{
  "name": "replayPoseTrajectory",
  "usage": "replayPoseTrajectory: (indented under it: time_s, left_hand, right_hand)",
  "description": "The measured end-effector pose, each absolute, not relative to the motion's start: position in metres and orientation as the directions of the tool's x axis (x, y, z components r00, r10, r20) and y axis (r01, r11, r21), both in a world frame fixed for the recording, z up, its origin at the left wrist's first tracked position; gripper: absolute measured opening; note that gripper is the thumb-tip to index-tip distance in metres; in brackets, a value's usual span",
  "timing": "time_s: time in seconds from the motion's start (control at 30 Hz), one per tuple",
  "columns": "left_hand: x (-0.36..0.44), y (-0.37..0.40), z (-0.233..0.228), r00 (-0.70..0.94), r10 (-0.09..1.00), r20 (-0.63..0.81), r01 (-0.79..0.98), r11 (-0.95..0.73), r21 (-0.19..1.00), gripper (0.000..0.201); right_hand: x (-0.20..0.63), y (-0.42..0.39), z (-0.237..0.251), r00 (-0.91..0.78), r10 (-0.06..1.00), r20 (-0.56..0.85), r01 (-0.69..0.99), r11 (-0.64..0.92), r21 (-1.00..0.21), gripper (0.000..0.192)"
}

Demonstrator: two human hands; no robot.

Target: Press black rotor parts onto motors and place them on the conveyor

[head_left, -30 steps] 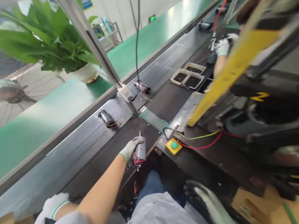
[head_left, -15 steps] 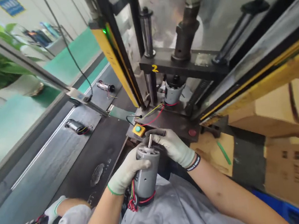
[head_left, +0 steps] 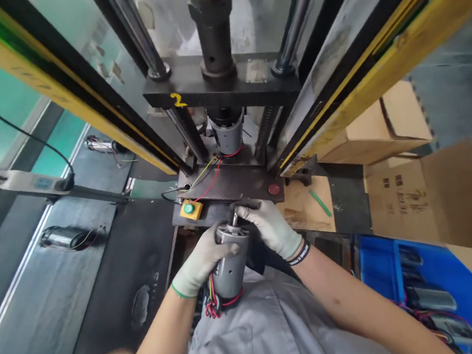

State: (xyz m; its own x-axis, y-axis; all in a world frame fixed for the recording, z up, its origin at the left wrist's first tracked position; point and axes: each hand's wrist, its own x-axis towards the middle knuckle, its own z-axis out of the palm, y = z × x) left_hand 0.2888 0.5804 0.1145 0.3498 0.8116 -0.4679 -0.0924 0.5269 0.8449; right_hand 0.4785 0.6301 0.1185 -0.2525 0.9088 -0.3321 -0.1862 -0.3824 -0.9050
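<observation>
**Motor held in both hands below the press**

The left hand (head_left: 203,260) wraps the grey cylindrical motor (head_left: 229,263) at lower centre; red, yellow and green wires bunch at its base. The right hand (head_left: 269,224) pinches its shaft. Just above, the press base plate (head_left: 237,185) edge; dark bench (head_left: 135,268) lies open at left.

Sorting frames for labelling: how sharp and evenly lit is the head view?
Head view: wide-angle bending bows the yellow guard posts; the motor in the left hand and right hand is sharp; the conveyor and corners smear; light is even.
</observation>
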Motion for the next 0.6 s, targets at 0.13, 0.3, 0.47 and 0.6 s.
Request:
replayPoseTrajectory:
  time_s: [0.13,0.3,0.47,0.6]
  left_hand:
    - [0.278,0.579,0.109,0.349,0.752,-0.559,0.048,0.581,0.812,0.067]
    - [0.255,0.563,0.097,0.248,0.699,-0.671,0.251,0.623,0.741,0.063]
    - [0.240,0.535,0.080,0.160,0.661,-0.733,0.391,0.639,0.662,0.070]
    - [0.241,0.509,0.059,0.029,0.681,-0.732,0.413,0.658,0.629,0.086]
  right_hand:
    - [0.535,0.609,0.090,-0.219,0.928,-0.302,-0.019,-0.314,-0.949,0.039]
    - [0.681,0.596,0.017,0.415,0.844,-0.340,0.530,-0.528,-0.664,0.042]
    - [0.760,0.625,-0.050,0.505,0.807,-0.305,0.653,-0.589,-0.476,0.041]
    - [0.765,0.640,-0.078,0.476,0.820,-0.317,0.703,-0.572,-0.423,0.026]
